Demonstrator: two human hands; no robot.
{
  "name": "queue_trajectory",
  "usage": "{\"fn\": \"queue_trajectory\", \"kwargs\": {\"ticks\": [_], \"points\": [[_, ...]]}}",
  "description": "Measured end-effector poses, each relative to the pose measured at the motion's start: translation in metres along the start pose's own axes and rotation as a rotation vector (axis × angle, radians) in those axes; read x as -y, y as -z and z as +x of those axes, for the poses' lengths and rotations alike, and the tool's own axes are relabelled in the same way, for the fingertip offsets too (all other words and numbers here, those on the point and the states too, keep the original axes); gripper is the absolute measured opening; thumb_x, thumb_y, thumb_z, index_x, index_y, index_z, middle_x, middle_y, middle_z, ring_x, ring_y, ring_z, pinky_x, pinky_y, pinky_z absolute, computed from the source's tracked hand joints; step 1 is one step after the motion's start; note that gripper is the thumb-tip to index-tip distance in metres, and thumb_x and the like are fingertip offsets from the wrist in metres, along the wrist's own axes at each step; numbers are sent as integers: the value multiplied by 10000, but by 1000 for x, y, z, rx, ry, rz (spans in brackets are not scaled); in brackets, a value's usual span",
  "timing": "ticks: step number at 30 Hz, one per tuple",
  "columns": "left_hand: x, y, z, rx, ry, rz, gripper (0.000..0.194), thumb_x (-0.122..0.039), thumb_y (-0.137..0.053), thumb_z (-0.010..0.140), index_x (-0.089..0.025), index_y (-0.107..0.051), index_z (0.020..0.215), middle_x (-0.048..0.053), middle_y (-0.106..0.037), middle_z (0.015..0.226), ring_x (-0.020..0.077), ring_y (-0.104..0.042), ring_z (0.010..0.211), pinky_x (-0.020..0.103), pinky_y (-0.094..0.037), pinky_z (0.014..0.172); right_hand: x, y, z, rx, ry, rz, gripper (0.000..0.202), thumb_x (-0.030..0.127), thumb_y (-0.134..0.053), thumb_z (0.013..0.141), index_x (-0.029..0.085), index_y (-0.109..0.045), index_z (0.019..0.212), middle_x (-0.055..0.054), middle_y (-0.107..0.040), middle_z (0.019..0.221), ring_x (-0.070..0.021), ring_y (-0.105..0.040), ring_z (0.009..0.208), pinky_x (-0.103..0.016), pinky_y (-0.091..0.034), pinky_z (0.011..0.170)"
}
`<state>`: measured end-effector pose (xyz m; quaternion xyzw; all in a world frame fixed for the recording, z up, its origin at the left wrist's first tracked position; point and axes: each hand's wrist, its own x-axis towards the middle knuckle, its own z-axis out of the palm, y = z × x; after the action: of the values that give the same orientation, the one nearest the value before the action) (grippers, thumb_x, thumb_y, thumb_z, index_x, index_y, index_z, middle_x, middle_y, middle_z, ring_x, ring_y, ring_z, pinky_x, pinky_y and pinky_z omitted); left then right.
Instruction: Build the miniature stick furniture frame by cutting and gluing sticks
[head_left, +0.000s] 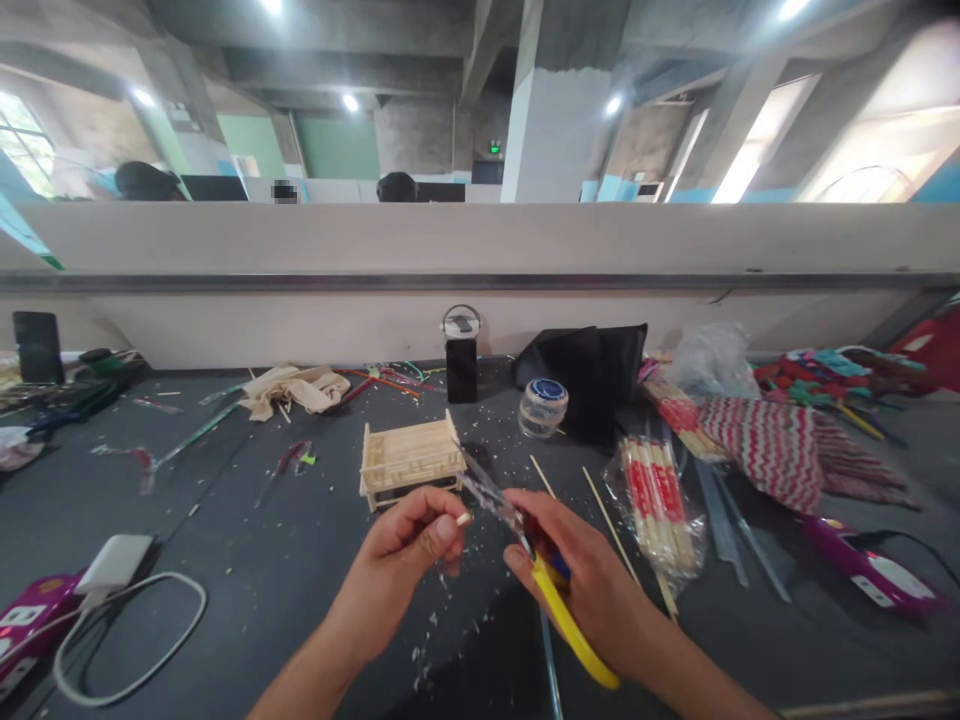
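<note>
My left hand (pixel 414 550) pinches a short pale stick piece (pixel 463 519) between thumb and fingertips. Scissors with yellow handles (pixel 566 620) are held in my right hand (pixel 574 560). Their blades (pixel 487 492) point up and to the left, above and to the right of the piece. Just beyond my left hand, a small model bench of thin wooden sticks (pixel 411 455) stands upright on the dark table. Small pale scraps (pixel 421 655) lie between and below my hands.
Packaged sticks (pixel 658 495), loose sticks (pixel 611 515) and a knitted cloth (pixel 772 445) lie right. A jar (pixel 542 408) and phone (pixel 461 370) stand behind. Beige cloth (pixel 296 388), a white adapter (pixel 116 565) and its cable are left. Two people's heads show beyond the partition (pixel 375 235).
</note>
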<state>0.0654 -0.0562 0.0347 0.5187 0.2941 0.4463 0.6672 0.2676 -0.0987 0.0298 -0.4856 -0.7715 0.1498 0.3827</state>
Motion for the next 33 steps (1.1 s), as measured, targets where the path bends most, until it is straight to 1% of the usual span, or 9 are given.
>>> {"fn": "queue_trajectory", "kwargs": {"ticks": [2, 4, 7, 12, 14, 18, 24, 29, 33], "points": [[2, -1, -1, -2, -13, -53, 176, -330, -663, 843, -182, -699, 932, -4, -590, 675, 116, -542, 642, 233, -432, 627, -1, 2, -4, 47, 17, -54, 376, 194, -543, 892, 256, -453, 1252, -45, -608, 1009, -176, -598, 882, -331, -510, 812], [4, -1, -2, -4, -22, -71, 191, -324, -682, 828, -187, -715, 958, 5, -620, 687, 129, -579, 655, 247, -445, 650, 0, 5, -6, 88, 23, -104, 366, 183, -547, 884, 247, -460, 1234, -53, -595, 990, -200, -591, 906, -363, -509, 810], [4, -2, -2, 3, -36, -76, 141, -313, -696, 816, -194, -724, 885, 11, -653, 708, 139, -602, 665, 254, -448, 662, 1, 10, -6, 119, 47, -179, 395, 141, -547, 863, 236, -458, 1236, -57, -572, 941, -214, -581, 853, -368, -511, 739], [1, -2, -1, 18, 23, -77, 111, -284, -717, 791, -174, -706, 785, 6, -632, 724, 116, -551, 653, 226, -417, 639, -1, 13, -6, 165, 84, -243, 475, 88, -546, 834, 227, -428, 1273, -71, -562, 966, -222, -559, 850, -376, -502, 726], [0, -2, -2, 39, 50, -99, 138, -296, -727, 777, -162, -699, 761, 8, -608, 717, 111, -520, 652, 218, -403, 624, -2, 14, -6, 189, 92, -229, 470, 87, -546, 838, 224, -426, 1272, -69, -566, 968, -217, -557, 861, -368, -499, 734], [1, -1, -3, 38, 74, -162, 196, -336, -689, 815, -156, -685, 738, 4, -551, 698, 103, -460, 645, 207, -386, 613, -1, 15, -4, 207, 113, -212, 438, 102, -549, 846, 219, -438, 1253, -68, -577, 978, -213, -559, 873, -368, -499, 751], [4, -3, -4, 17, 120, -250, 205, -344, -729, 777, -167, -662, 696, -3, -532, 664, 107, -443, 635, 197, -372, 606, 1, 15, -1, 218, 126, -242, 426, 133, -536, 860, 208, -437, 1268, -81, -578, 999, -224, -556, 893, -385, -505, 762], [5, -4, -2, 3, 133, -241, 266, -377, -760, 740, -154, -643, 656, -11, -518, 634, 98, -418, 611, 188, -355, 592, 0, 16, 0, 254, 106, -224, 408, 142, -539, 866, 203, -451, 1259, -75, -576, 980, -217, -558, 878, -382, -506, 760], [7, -2, -2, -11, 147, -249, 259, -388, -765, 736, -150, -667, 704, -10, -538, 665, 90, -421, 622, 179, -350, 599, -2, 15, 0, 270, 112, -268, 436, 136, -542, 855, 192, -447, 1277, -88, -561, 990, -226, -550, 878, -387, -507, 750]]}}
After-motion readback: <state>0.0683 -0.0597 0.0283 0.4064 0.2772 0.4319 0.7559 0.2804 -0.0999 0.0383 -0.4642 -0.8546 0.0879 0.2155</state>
